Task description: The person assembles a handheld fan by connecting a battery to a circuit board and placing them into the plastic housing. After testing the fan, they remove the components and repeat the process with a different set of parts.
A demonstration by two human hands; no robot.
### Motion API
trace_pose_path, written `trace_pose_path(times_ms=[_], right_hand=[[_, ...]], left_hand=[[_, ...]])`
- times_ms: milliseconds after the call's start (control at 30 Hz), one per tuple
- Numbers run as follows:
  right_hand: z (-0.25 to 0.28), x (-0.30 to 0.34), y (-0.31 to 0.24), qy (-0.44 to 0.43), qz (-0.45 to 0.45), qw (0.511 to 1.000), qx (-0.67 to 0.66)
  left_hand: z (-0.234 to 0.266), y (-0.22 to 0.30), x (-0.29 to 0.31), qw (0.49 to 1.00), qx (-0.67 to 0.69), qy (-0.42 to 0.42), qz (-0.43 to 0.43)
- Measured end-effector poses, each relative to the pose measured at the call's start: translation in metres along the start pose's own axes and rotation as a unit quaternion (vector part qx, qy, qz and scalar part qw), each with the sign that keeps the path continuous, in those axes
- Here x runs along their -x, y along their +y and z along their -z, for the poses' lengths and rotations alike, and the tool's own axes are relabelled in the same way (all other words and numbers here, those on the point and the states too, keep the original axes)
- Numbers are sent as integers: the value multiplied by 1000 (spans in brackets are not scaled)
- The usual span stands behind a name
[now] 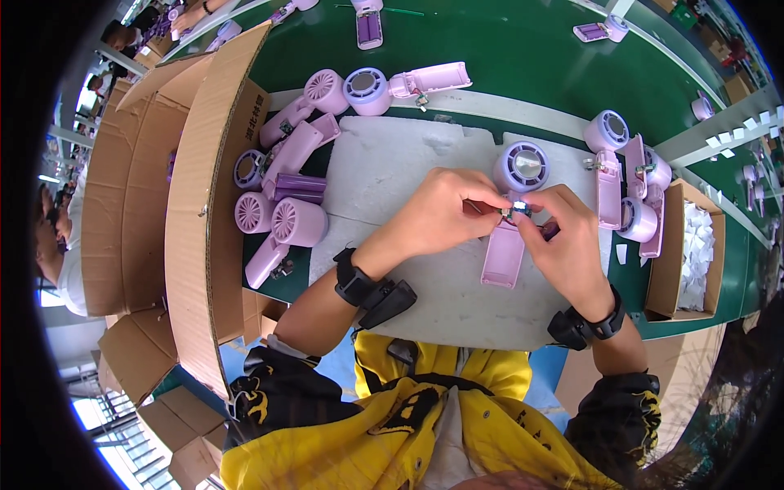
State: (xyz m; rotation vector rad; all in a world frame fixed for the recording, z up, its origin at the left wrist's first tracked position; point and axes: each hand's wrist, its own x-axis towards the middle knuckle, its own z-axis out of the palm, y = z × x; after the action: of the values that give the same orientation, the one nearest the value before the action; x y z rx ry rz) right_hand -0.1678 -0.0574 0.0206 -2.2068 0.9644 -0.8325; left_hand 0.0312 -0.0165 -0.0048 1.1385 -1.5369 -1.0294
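On the foam pad in front of me lies a handheld fan with a round lilac head (523, 167) and a pink handle shell (502, 256) opened along its length. At the joint between head and handle is a small circuit board (519, 210) with a white part on it. My left hand (441, 214) pinches at the board's left edge with thumb and forefinger; what is in that pinch is too small to make out. From the other side my right hand (569, 235) grips the board between thumb and fingers. A dark part shows under the right palm.
A tall open cardboard box (214, 188) stands at my left, beside piled pink fan parts (298, 151). More opened fans (608, 188) lie to the right, near a small carton (719, 245) of white paper pieces. The grey-white foam pad (392, 302) covers the green bench (482, 49).
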Motion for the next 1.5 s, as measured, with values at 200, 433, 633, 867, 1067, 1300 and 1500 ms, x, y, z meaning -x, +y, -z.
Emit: trace_pose_path(times_ms=[200, 433, 633, 867, 1067, 1300, 1500], right_hand=[[2, -1, -1, -7, -28, 1000, -9], [5, -2, 2, -38, -19, 999, -9], [5, -2, -1, -45, -12, 999, -14], [4, 0, 0, -47, -5, 999, -2], [1, -1, -2, -25, -6, 1000, 13], [1, 1, 1, -29, -3, 999, 18], [2, -3, 4, -19, -11, 1000, 20]], left_hand=[[2, -2, 0, 1000, 1, -26, 1], [3, -1, 1, 985, 68, -113, 115], [3, 4, 0, 983, 55, -120, 130], [1, 3, 0, 984, 54, -117, 124], [0, 3, 0, 984, 53, -110, 127], [-4, -1, 1, 989, 68, -81, 105], [-11, 0, -1, 993, 68, -32, 93]])
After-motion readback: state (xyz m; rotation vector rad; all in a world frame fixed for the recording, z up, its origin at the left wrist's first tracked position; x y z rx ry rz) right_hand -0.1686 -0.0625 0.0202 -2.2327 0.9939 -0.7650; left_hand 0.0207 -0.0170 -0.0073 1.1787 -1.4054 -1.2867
